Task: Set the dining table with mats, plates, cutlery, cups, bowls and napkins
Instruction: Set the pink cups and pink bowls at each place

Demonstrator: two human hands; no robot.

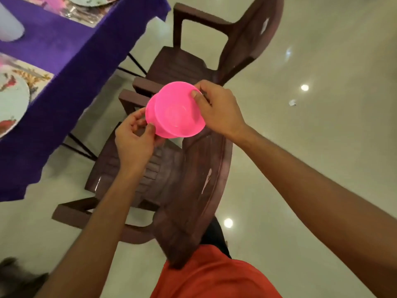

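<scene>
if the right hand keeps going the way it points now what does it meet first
The right hand grips the upper pink bowl; beyond it the line crosses the far chair, probably above it, toward the purple tablecloth. Depth is unclear.

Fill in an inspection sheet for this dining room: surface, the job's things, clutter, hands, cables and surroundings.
Surface: table at the left under a purple cloth.
Job's things: two pink bowls, one partly nested in the other, held in the air above a chair; plates lie on printed mats on the table.
Clutter: a small white scrap on the floor.
Hands: left hand pinches the lower bowl's rim; right hand grips the upper bowl's rim.
Cables: nothing seen.
Surroundings: two brown chairs beside the table, on a glossy pale floor.
</scene>
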